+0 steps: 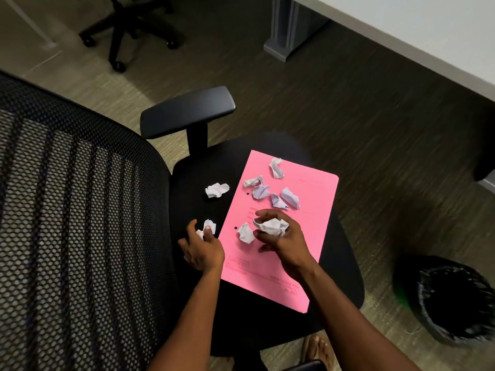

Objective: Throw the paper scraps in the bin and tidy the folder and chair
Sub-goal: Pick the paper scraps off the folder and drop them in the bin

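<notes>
A pink folder [302, 236] lies on the black seat of an office chair [198, 180]. Several crumpled white paper scraps [270, 190] lie on the folder's far half. One more scrap [216, 189] sits on the seat left of the folder, and another [246, 233] lies on the folder beside my right hand. My right hand [284, 242] grips a crumpled scrap [272, 226] above the folder. My left hand [202, 249] pinches a small scrap [209, 227] over the seat by the folder's left edge.
A black bin [455, 301] with a dark liner stands on the carpet to the right of the chair. The chair's mesh back [75, 223] fills the left, its armrest [187, 111] behind the seat. A white desk [417, 30] and another chair's base [128, 30] stand farther off.
</notes>
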